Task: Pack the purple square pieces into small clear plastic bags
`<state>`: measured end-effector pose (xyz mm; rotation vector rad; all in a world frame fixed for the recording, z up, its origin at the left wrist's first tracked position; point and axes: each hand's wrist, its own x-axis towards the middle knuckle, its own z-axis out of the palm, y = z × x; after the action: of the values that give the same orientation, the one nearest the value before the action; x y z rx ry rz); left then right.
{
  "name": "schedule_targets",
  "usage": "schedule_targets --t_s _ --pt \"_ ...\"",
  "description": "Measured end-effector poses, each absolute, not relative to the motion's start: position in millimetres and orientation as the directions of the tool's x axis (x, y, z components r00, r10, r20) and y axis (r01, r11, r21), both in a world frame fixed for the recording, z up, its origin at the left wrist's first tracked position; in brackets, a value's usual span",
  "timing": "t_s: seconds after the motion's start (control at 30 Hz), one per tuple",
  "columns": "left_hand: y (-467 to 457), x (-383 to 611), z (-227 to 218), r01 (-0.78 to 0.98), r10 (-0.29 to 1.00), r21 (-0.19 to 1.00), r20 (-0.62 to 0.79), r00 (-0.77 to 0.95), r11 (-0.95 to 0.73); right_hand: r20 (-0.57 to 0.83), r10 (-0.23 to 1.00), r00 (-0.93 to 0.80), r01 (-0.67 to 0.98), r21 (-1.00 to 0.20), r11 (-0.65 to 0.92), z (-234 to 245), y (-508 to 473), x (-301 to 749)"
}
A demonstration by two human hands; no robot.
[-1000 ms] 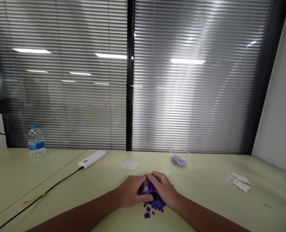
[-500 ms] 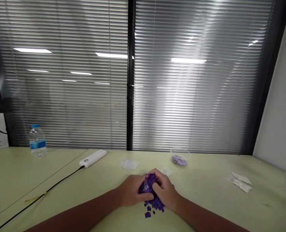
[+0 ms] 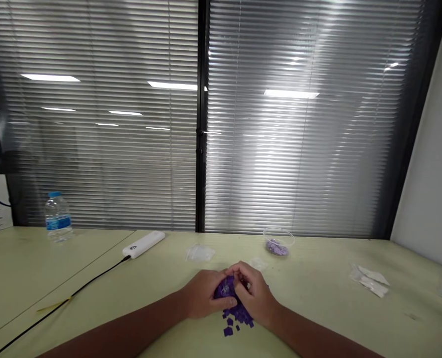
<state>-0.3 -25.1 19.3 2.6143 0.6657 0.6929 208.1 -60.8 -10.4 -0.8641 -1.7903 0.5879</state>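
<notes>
My left hand (image 3: pixel 205 293) is curled round a rounded, shiny purple lump (image 3: pixel 224 288), its thumb across the front. The lump looks like clear plastic with purple pieces on or in it; I cannot tell which. Bent over its upper right side is my right hand (image 3: pixel 256 293), thumb and fingers closed together and fingertips meeting the left ones at the top. Whatever sits between the right fingertips is hidden. Below both hands, small flat purple pieces (image 3: pixel 239 313) lie heaped on the table, with a few loose ones (image 3: pixel 228 331) in front.
Behind the hands lie a clear plastic bag (image 3: pixel 200 252) and a clear tub (image 3: pixel 278 242) of pale purple bits. A white power bank (image 3: pixel 144 244) with a black cable (image 3: pixel 82 288) and a water bottle (image 3: pixel 58 219) stand left. White packets (image 3: pixel 371 281) lie right.
The right thumb and fingers have drawn closer together and shifted slightly at the top of the purple lump. The left hand and the heap look the same.
</notes>
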Motion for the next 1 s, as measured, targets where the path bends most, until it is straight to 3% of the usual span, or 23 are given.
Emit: schedule_targets --t_s 0.23,0.37,0.6,0.8,1.0 --pt "-24 0 16 0.374 0.513 0.399 0.339 0.789 -0.838 0.617 0.76 -0.203 0.25 -0.718 0.649 -10 -61 209" --pt "-19 0 10 0.432 0.533 0.334 0.331 0.779 -0.838 0.632 0.758 -0.159 0.312 -0.697 0.646 -10 -60 209" --pt "-19 -1 9 0.412 0.518 0.333 0.36 0.776 -0.848 0.6 0.752 -0.274 0.456 -0.607 0.651 -14 -54 204" --pt "-20 -3 14 0.392 0.547 0.419 0.365 0.753 -0.819 0.41 0.887 -0.214 0.251 -0.854 0.455 -19 -44 209" --pt "-17 -5 14 0.303 0.579 0.581 0.376 0.723 -0.756 0.307 0.94 -0.151 0.044 -0.948 0.316 -23 -33 212"
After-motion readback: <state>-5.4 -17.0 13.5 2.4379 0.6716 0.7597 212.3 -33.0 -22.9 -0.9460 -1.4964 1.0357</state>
